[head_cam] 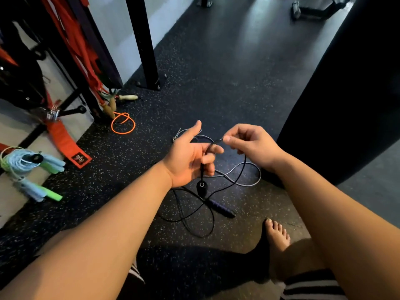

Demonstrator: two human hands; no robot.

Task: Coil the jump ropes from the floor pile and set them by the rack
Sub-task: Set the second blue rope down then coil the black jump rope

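My left hand [190, 159] holds a black jump rope handle [202, 185] upright, its end hanging below my palm. My right hand [249, 146] pinches the thin black cord [242, 174] just beyond the left fingertips. That cord drops to the rubber floor in loose loops, ending at a second dark handle [220, 207]. A grey rope [244, 182] lies tangled under it. By the rack [71, 100] on the left lie coiled ropes: a light blue and green bundle [23, 163] and an orange rope [123, 125] with wooden handles.
A black upright post [145, 46] stands bolted to the floor behind the pile. A large dark punching bag [346, 94] fills the right side. Red straps [67, 139] hang from the rack to the floor. My bare foot [277, 234] rests near the loops.
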